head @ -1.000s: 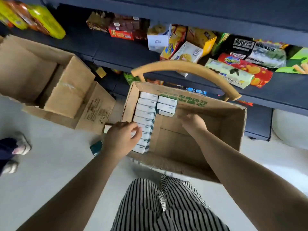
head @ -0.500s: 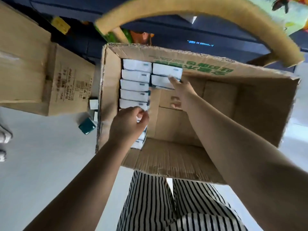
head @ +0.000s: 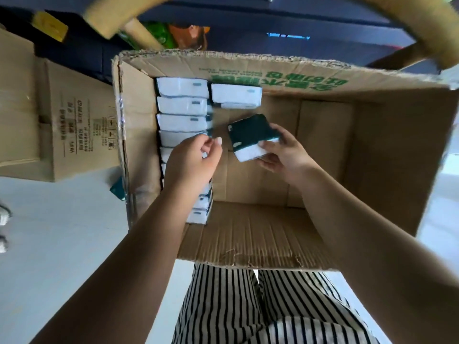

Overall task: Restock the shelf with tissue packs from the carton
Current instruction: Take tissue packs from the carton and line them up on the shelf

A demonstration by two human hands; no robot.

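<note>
One tissue pack (head: 252, 137), dark green with a white edge, is held over the carton (head: 273, 70) floor in the right hand (head: 280, 155), thumb on top and fingers curled under it. The left hand (head: 192, 161) hovers with fingers loosely curled over the column of packs (head: 182, 105) standing along the carton's left wall; whether one is pinched cannot be told. The step is judged to be picking; next, the held pack must be lifted clear of the carton walls and carried to the dark shelf (head: 310, 26) beyond.

Right hand (head: 280, 155) grips one green-and-white tissue pack (head: 252, 136) inside carton (head: 372, 150). Left hand (head: 192, 162), fingers loosely curled, over packed row (head: 182, 105) beside it.
</note>
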